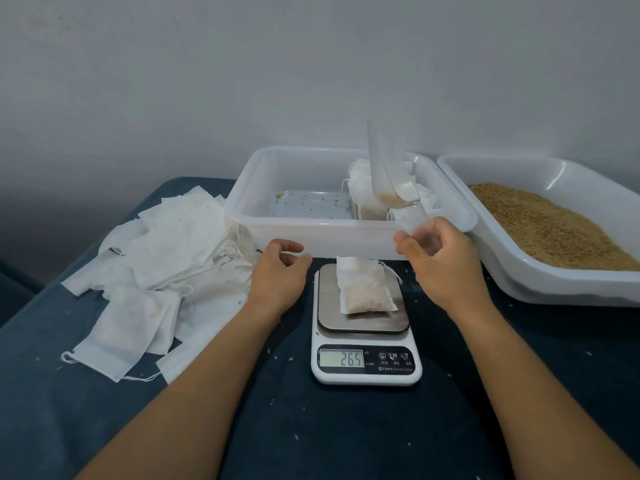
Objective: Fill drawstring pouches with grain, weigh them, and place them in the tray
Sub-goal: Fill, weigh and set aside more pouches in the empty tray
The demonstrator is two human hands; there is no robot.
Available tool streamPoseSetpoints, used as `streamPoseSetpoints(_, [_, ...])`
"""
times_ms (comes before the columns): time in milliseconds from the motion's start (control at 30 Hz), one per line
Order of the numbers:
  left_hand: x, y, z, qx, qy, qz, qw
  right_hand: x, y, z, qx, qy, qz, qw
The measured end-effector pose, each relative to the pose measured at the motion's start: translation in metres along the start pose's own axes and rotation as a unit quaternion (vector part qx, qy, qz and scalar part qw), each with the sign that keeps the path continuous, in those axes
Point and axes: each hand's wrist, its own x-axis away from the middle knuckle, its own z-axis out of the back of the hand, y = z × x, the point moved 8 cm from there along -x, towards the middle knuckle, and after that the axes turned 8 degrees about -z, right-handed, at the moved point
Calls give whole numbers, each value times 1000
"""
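Right hand: the right hand [441,258] is hovering just behind and to the right of the white digital kitchen scale with a steel platter [363,327], pinching the handle of a translucent white plastic scoop [388,171] between thumb and fingers; the scoop is pointing up with a little grain lying in its bowl.
Left hand: the left hand [280,268] is hanging just left of the scale, fingers loosely curled and grasping nothing.
Pouch being weighed: a white non-woven drawstring pouch holding pale grain [363,289] is lying flat on the scale's platter, mouth end pointing away from the person, free of both hands.
Reading: the scale's display [342,359] is showing 26.5.
Doing the step well: both hands should be staying clear of the platter while the figure settles; if the weight is judged short, the scoop's remaining grain can be trickled into the pouch mouth rather than dumped.
Output tray: the clear rectangular plastic tray [277,223] is sitting directly behind the scale, with filled pouches [367,199] stacked at its right end and loose grains on its floor.
Grain supply: the white plastic tub of brown grain [554,282] is standing to the right of the scale.
Empty stock: a heap of flat white pouches [166,258] is lying to the left of the scale on the dark blue tabletop [311,438].
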Motion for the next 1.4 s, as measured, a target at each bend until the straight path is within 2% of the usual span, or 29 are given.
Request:
streamPoseSetpoints(500, [2, 2, 0, -6, -11, 0, 1000, 0, 5, -8, 61, -25, -15, 998])
streamPoseSetpoints(667, [7, 16, -3, -21, -31, -46, 998, 1, 11, -14, 87, -46, -34, 995])
streamPoseSetpoints(867, [22, 41, -15, -89, -92, -127, 984, 4, 14, -20, 90, -61, -48, 993])
streamPoseSetpoints(1067, [25, 56, -35, -123, -122, -130, 976, 3, 10, -12, 80, -34, -33, 996])
streamPoseSetpoints(1200, [25, 63, -40, -91, -124, -143, 978, 3, 5, -4, 69, -14, -26, 997])
streamPoseSetpoints(1400, [28, 79, -29, 27, -98, -186, 977, 1, -13, 16, 29, -8, -9, 1000])
